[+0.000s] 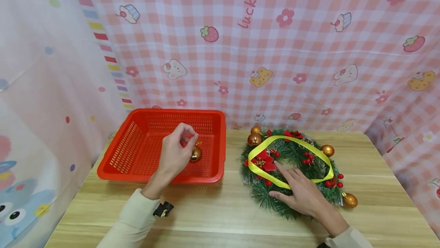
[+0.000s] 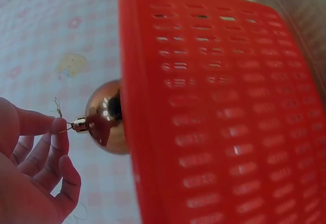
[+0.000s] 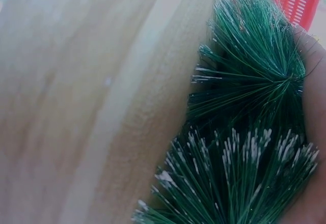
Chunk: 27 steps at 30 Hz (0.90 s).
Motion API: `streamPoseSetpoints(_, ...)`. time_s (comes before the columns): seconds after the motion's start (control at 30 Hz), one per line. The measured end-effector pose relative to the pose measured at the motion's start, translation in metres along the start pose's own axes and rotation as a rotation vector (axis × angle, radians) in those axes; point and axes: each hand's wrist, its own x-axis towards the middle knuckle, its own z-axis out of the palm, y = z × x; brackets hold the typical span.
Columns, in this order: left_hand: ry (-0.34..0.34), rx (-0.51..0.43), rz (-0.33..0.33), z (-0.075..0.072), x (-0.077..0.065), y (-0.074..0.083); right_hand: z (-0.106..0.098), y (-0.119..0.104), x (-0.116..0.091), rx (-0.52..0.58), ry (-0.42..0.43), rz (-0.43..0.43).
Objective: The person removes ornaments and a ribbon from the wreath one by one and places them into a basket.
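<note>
My left hand (image 1: 174, 150) pinches the thin gold cord of a shiny copper-gold bauble (image 1: 196, 154) between thumb and forefinger. The bauble hangs just below the fingertips, over the red plastic basket (image 1: 118, 175); the left wrist view shows its gold cap and cord, with part of the ball hidden behind the basket rim. My right hand (image 1: 302, 196) rests on the green Christmas wreath (image 1: 266, 198), its fingers extended near a red poinsettia (image 1: 264, 160). A loop of yellow ribbon (image 1: 255, 168) lies across the wreath and passes by the hand. Frosted needle tips fill much of the right wrist view.
Gold and copper baubles, including one at lower right (image 1: 350, 200), sit around the wreath's edge. Red berries (image 1: 308, 159) dot the greenery. Basket and wreath stand side by side on a wooden table (image 1: 220, 217), before a pink checked curtain (image 1: 233, 57).
</note>
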Motion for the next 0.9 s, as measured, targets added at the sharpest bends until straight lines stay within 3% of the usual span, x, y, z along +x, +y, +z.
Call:
streamPoseSetpoints(0.27, -0.023, 0.05, -0.057, -0.002, -0.005, -0.011, 0.001, 0.0, 0.001, 0.001, -0.008, 0.005)
streamPoseSetpoints(0.57, -0.147, 0.093, -0.171, 0.005, -0.009, -0.011, 0.002, 0.0, 0.0, 0.0, -0.002, 0.006)
streamPoseSetpoints(0.9, -0.299, 0.125, -0.19, 0.034, -0.021, 0.001, 0.001, 0.0, -0.001, -0.017, 0.014, -0.019)
